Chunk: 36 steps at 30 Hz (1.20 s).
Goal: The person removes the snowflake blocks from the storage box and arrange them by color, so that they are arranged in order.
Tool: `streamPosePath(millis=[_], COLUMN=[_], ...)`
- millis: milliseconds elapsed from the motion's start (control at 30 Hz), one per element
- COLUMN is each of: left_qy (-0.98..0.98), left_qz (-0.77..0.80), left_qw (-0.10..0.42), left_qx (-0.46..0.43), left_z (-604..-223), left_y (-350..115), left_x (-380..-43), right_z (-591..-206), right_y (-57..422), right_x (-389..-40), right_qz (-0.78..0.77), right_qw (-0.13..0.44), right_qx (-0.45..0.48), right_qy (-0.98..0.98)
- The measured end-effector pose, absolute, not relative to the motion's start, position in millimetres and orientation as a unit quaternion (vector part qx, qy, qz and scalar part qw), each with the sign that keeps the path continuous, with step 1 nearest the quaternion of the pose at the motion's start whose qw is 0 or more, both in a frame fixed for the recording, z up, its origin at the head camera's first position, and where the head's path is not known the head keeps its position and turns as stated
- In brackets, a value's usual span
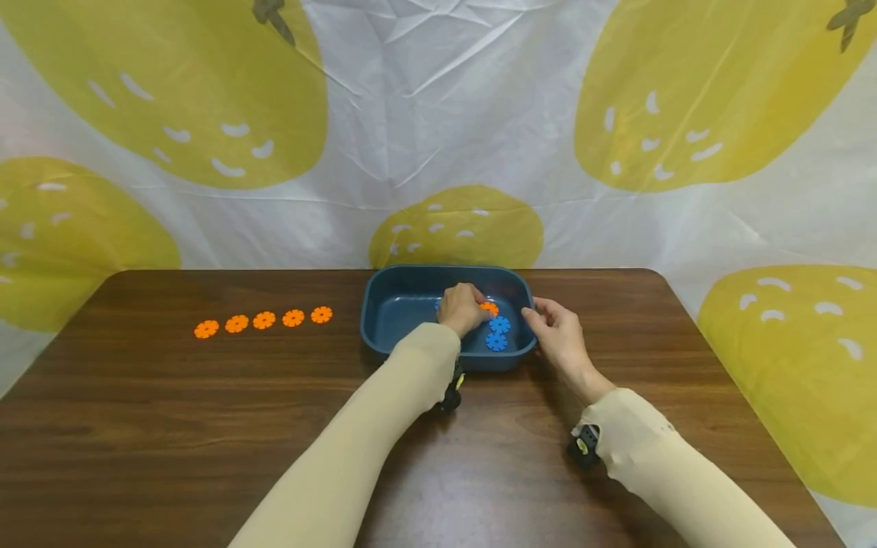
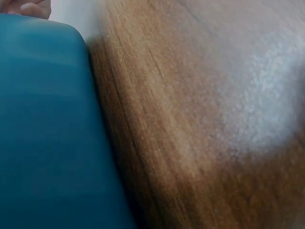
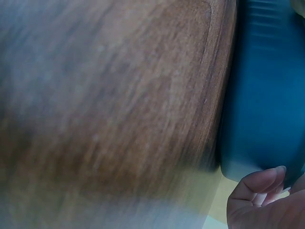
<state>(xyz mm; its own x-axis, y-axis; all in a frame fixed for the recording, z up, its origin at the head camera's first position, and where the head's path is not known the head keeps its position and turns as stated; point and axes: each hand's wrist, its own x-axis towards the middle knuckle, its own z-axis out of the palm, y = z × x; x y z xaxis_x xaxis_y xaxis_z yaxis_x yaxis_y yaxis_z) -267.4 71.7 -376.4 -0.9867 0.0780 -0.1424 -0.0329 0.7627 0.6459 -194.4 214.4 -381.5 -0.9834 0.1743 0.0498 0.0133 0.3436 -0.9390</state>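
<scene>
A dark blue plastic basin (image 1: 384, 323) stands on the table with notched interlocking discs inside. My left hand (image 1: 462, 308) reaches over the near rim into it, curled fingers down at an orange disc (image 1: 489, 307) and partly covering it. Two blue discs (image 1: 498, 333) lie just to the right and nearer, and another blue one (image 1: 438, 304) peeks out left of the hand. At the basin's right end my right hand (image 1: 562, 335) grips the rim, thumb on top and fingers outside. The right wrist view shows that thumb (image 3: 267, 183) against the basin wall (image 3: 262, 114).
Several orange discs (image 1: 264, 320) lie in a row on the brown wooden table (image 1: 205, 426), left of the basin. A white cloth (image 1: 445, 114) with yellow fruit shapes hangs behind the table's far edge.
</scene>
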Motion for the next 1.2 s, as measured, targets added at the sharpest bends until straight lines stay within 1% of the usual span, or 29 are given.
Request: streamPosePath(millis=[700,1000,1200], left_qy=[0.937,0.932,0.923], left_qz=[0.343,0.353,0.377], left_qw=[0.07,0.08,0.08], left_qx=[0.013,0.005,0.015], left_z=[-371.6,-371.4,-367.1], left_y=[68.1,65.1,61.9], left_x=[-267.0,-264.1,-260.9], right_z=[-379.9,-379.5,-377.4], right_y=[214.3,213.6,214.6], right_x=[-197.6,-193.8,-190.7], right_qz=[0.568,0.573,0.572], right_qw=[0.068,0.057,0.055], right_qx=[-0.061,-0.058,-0.061], right_qy=[-0.818,-0.816,-0.816])
